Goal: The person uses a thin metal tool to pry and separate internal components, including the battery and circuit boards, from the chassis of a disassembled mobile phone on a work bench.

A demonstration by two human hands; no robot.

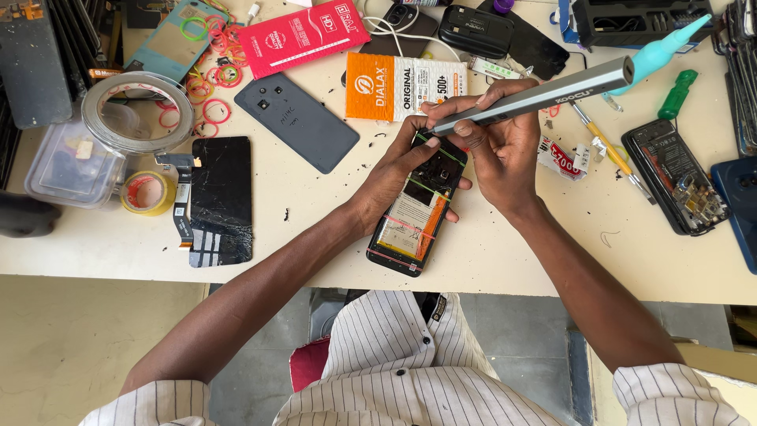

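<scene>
In the middle of the frame an opened phone [416, 214] lay on the pale surface [505, 252], with its back off and its battery showing. Thin rubber bands ran across it.

The left hand [398, 170] rested on the top part of the phone, its fingers curled over the edge and holding it down. The right hand [497, 146] was just beside it, to the right. Its fingers pinched a long grey electric screwdriver [536, 99]. The tool slanted up toward the upper right of the frame, and its tip pointed down at the top end of the phone.

To the left of the phone lay a dark grey back cover [298, 122], and farther left a black cracked screen [221, 201] with a flat cable hanging beside it. In the upper left sat a round magnifier [138, 110] on a clear plastic box [67, 170], a roll of yellow tape [147, 193], and a heap of coloured rubber bands [213, 67].

Just above the hands lay an orange and white packet [386, 87], and a red packet [303, 35] lay near the top edge. At the right of the frame were a green-handled screwdriver [678, 93], a light blue pointed tool [658, 51], and another opened phone [674, 177].
</scene>
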